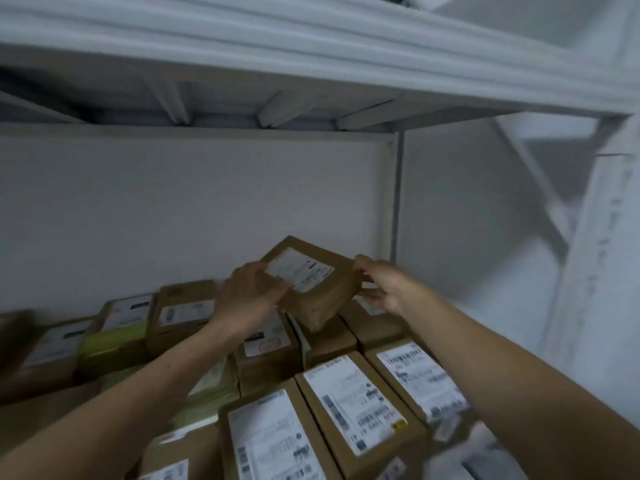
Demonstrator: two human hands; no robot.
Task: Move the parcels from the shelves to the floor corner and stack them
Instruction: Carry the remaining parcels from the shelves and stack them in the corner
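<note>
A flat brown cardboard parcel [325, 296], white-labelled, is held tilted at frame centre, clasped at opposite edges by the left grip [249, 294] and the right grip [381, 285].

Two uncovered arms and hands, seen from the wearer's own head.

The left hand [249, 292] shows just left of the frame's middle and the right hand [384, 285] just right of it. Each runs back into a forearm that is bare along all of its visible length: the left forearm [138, 400] reaches the lower left corner, the right forearm [502, 375] the lower right edge. Both forearms look slim and smooth, widening toward the frame edges under the wide-angle lens. Dim light and motion blur soften knuckles and nails, so finer marks cannot be told.
</note>
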